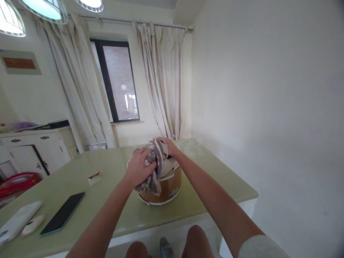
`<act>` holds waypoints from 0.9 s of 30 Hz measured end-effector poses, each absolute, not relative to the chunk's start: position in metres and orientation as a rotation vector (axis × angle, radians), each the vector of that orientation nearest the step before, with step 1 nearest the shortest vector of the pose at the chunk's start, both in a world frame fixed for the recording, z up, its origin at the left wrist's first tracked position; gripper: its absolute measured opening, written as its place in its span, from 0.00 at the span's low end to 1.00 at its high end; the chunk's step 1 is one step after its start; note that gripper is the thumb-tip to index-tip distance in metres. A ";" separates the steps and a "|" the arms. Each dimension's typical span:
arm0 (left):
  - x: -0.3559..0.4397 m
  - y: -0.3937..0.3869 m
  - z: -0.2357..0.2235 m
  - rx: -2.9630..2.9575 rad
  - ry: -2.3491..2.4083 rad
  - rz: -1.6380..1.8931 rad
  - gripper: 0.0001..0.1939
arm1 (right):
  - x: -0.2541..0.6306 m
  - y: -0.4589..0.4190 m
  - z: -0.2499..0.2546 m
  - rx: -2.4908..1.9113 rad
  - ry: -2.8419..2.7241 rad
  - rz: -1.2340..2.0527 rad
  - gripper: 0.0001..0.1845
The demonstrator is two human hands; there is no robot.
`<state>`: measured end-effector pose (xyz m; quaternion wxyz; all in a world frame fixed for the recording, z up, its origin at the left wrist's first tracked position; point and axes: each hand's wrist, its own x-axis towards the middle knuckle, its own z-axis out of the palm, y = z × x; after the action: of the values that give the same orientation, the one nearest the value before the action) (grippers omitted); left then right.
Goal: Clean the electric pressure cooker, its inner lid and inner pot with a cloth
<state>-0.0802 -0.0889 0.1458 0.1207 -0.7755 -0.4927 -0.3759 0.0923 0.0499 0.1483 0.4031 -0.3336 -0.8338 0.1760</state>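
Observation:
A crumpled grey-and-white patterned cloth [153,182] is bunched up over a round brown container [162,191] with a white rim along its base. My left hand [139,167] presses into the cloth from the left, its fingers curled around the folds. On the far right side of the bundle, my right hand [170,146] grips the cloth, its fingertips partly hidden behind the fabric. Part of the cloth hangs down the container's front left side. What lies inside the container is covered from view.
The container stands on a pale green table [115,208]. To the left lie a dark phone [64,213], a white device [20,218], a white mouse-shaped object [32,225] and a small packet [94,178]. A wall [268,107] runs along the right.

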 end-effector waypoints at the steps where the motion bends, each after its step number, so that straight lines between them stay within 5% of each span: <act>1: -0.070 -0.102 0.130 -2.211 -1.364 -1.061 0.15 | 0.092 0.050 0.149 -0.843 -2.090 0.479 0.21; 7: -0.057 -0.128 0.006 -1.916 -0.784 -1.121 0.05 | 0.090 0.042 0.152 -0.897 -2.025 0.500 0.23; 10: -0.081 -0.109 -0.023 -1.945 -0.605 -1.054 0.09 | 0.091 0.039 0.152 -0.925 -2.054 0.465 0.24; 16: -0.111 -0.107 -0.029 -1.954 -0.695 -1.072 0.13 | 0.087 0.032 0.154 -0.912 -2.229 0.159 0.24; 27: -0.030 -0.140 0.004 -2.012 -0.694 -1.111 0.16 | 0.078 0.025 0.186 -1.007 -2.558 -0.418 0.23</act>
<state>-0.0303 -0.1403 0.0036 0.3619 -0.7814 -0.2693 -0.4312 0.0776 0.0248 0.1862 0.1795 -0.3561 -0.9050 -0.1478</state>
